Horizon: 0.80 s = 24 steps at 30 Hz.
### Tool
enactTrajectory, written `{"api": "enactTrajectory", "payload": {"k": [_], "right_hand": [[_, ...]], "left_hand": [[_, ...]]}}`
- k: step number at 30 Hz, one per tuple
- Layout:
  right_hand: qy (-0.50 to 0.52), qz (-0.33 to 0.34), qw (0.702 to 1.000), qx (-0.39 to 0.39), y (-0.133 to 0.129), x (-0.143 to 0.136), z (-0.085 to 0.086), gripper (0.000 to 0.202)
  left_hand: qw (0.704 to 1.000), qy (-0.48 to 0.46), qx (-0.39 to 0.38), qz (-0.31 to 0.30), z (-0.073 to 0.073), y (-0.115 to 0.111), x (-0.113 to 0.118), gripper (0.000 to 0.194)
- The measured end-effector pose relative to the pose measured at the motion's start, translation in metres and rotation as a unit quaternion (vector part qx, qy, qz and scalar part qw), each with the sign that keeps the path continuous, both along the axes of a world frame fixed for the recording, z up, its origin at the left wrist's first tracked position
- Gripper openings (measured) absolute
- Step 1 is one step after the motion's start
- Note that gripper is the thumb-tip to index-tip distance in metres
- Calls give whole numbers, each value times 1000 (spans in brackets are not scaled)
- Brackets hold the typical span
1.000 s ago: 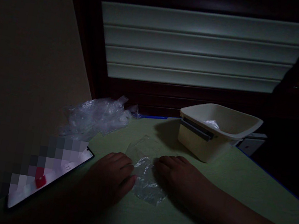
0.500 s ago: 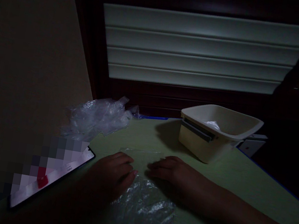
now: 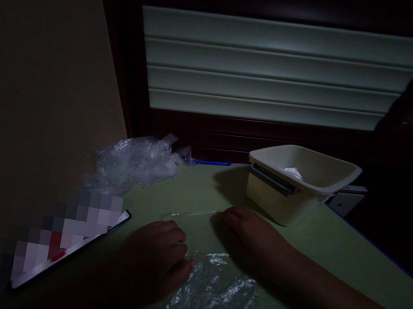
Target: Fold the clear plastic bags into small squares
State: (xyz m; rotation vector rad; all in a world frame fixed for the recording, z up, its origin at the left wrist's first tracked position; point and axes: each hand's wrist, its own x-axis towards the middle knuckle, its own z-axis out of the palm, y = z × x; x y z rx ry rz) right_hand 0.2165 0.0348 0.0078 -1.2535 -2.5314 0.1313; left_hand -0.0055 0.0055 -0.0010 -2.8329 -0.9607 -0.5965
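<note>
Two hands rest on the green tabletop (image 3: 333, 249) in your head view. Your left hand (image 3: 152, 261) lies palm down with fingers curled loosely, its fingertips touching the near-left edge of the crinkled clear plastic sheet (image 3: 214, 298), grasping nothing. Your right hand (image 3: 252, 233) lies flat and released just beyond the sheet, fingertips at its thin far edge. The sheet stretches from there toward you, between both hands; the left is nearer its bulk. A beige tub (image 3: 296, 185) stands behind.
</note>
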Motion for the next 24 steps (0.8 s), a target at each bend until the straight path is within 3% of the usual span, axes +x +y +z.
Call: {"api": "enactTrajectory", "payload": {"k": [11,14,19,24], "right_hand": [[112,-25,993,-6,18,-2,-16,17],[147,-28,989,-17,18,-1,-17,15],[231,-35,971,-53,21,0,-19,13],[308,-27,948,-75,19,-1,-15,12]], "left_hand": [[999,-28,11,-23,-3,0,0,21],[997,-79,11,-12,-4,6,-1,18],[970,-212,15,119,-12,26,-11,25],[903,-316,-171,236,-18,35,-15,46]]}}
